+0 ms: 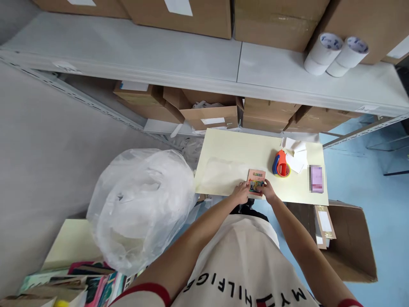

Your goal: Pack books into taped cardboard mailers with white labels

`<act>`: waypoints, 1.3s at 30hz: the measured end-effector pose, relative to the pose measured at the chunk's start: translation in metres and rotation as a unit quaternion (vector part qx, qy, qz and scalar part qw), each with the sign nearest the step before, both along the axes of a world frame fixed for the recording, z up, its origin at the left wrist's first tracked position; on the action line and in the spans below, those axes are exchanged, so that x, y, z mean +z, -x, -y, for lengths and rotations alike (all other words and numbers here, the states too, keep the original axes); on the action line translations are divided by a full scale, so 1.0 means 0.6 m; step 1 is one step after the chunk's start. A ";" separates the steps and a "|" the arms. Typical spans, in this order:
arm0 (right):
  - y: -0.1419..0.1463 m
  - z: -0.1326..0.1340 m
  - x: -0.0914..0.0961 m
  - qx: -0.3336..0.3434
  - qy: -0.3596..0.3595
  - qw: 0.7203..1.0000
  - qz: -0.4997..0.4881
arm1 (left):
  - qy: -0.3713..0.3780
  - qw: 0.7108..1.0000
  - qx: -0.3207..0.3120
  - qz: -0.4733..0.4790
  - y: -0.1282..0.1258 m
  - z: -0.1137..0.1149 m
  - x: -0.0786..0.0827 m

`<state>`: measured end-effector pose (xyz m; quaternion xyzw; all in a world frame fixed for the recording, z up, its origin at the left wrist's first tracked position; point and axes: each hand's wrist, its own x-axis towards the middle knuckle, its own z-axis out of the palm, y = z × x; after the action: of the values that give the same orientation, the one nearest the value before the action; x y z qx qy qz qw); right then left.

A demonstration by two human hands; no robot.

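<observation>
Where the grey floor meets the worktop, a big clear plastic bag [140, 204] swells at the left, with stacked books [79, 281] below it. On the pale yellow worktop [223, 145] a transparent sleeve [220, 172] lies flat, just beside the left hand [241, 192]. This hand and the right hand [269, 192] are close together, each closed on a near corner of a small colourful book [256, 181], probably to keep it flat and steady. An orange tape dispenser [280, 164] and paper slips [297, 155] lie within easy reach. Behind, a grey shelf [191, 59] carries cardboard boxes [198, 17] and tape rolls [322, 53].
</observation>
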<state>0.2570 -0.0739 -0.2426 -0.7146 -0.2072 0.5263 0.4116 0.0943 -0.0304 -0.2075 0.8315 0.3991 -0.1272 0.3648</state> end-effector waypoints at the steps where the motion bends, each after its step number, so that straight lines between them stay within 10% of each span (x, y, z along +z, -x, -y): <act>1: -0.002 -0.005 0.005 0.003 0.007 1.000 -0.004 | 0.001 1.000 -0.002 0.004 0.001 -0.002 0.000; 19: 0.023 0.024 0.034 -0.084 0.042 0.992 0.078 | 0.039 0.994 0.039 0.097 0.029 0.011 -0.025; 26: -0.007 -0.013 0.051 -0.054 0.018 0.982 0.181 | 0.088 0.974 0.101 0.181 -0.032 -0.015 -0.031; 35: 0.010 -0.060 0.049 0.106 -0.055 0.973 0.197 | 0.367 0.704 0.377 0.478 -0.081 -0.052 -0.028; 39: 0.037 -0.062 0.017 0.187 -0.085 0.964 0.167 | 0.351 0.707 0.440 0.428 -0.037 -0.061 -0.038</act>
<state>0.2350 -0.0365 -0.2321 -0.7032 -0.4467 0.4475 0.3250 0.1166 0.0059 -0.2304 0.3386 0.4476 0.2860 0.7766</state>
